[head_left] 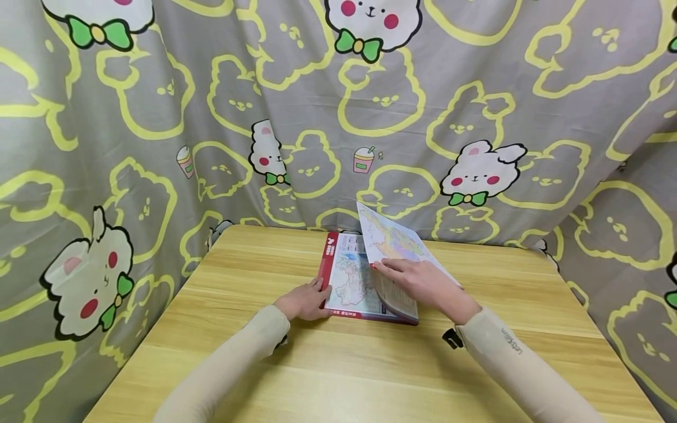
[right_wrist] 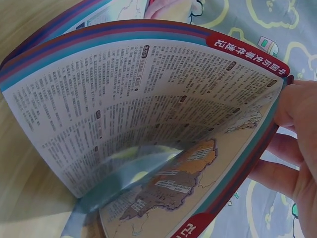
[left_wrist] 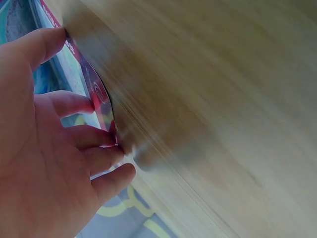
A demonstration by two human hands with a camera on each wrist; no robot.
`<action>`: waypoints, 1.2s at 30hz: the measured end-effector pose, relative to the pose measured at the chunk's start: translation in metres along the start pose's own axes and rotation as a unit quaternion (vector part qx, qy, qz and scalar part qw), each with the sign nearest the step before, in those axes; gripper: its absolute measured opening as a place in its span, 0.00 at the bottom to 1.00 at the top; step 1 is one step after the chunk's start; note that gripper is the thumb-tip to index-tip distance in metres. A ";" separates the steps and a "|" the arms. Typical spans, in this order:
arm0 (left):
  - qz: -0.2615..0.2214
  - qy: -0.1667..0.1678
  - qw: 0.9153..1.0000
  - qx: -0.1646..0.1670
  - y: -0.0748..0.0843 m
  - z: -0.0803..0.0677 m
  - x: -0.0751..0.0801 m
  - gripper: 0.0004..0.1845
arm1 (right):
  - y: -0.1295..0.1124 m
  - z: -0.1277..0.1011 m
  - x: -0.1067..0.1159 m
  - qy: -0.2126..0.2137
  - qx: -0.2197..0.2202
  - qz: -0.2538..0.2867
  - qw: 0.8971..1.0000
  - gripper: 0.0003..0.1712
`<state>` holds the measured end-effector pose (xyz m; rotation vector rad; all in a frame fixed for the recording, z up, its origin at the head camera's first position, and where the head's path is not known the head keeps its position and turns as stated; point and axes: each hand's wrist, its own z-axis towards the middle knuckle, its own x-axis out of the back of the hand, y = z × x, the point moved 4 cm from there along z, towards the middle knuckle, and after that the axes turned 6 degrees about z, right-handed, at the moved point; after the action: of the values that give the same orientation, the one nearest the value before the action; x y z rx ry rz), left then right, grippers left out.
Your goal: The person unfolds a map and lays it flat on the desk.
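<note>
Light wooden table; open map book lies flat near centre.

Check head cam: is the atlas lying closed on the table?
No: the atlas lies open, and the right hand lifts a map page off it.

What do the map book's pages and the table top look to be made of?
Map book: coated paper, probably glossy; in the right wrist view the lifted pages bend in a smooth curve and a lower page shows a bright sheen. Table: pale wood-grain surface with a matte look, perhaps laminate rather than solid wood; the pictures cannot settle which.
</note>
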<state>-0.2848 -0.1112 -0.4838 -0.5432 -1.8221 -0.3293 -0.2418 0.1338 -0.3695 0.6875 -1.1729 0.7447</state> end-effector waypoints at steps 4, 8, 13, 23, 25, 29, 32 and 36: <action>-0.001 -0.003 1.000 0.004 -0.002 0.000 -0.002 0.40 | 0.001 -0.002 0.001 0.014 0.007 -0.002 1.000 0.39; -0.007 -0.005 1.000 0.008 -0.004 -0.001 -0.004 0.40 | 0.002 -0.003 0.003 0.030 0.016 -0.005 0.999 0.36; -0.012 -0.007 1.000 0.007 -0.006 -0.003 -0.004 0.40 | 0.004 -0.007 0.004 0.029 0.019 -0.007 0.999 0.35; -0.026 -0.006 0.999 0.019 -0.008 -0.006 -0.005 0.40 | 0.006 -0.014 0.004 0.045 0.024 -0.012 0.999 0.34; -0.029 -0.004 0.999 0.018 -0.008 -0.007 -0.005 0.40 | 0.006 -0.016 0.004 0.048 0.024 -0.011 0.999 0.35; -0.028 -0.002 0.999 0.018 -0.007 -0.008 -0.004 0.40 | 0.008 -0.020 0.004 0.044 0.020 -0.008 0.999 0.34; -0.023 -0.003 1.000 0.019 -0.008 -0.008 -0.005 0.40 | 0.009 -0.024 0.003 0.040 0.019 -0.012 0.999 0.34; -0.011 -0.005 1.000 0.017 -0.009 -0.007 -0.007 0.40 | 0.010 -0.028 0.004 0.047 0.026 -0.011 0.999 0.35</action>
<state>-0.2821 -0.1236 -0.4878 -0.5020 -1.8405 -0.3109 -0.2336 0.1630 -0.3717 0.7012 -1.0620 0.7823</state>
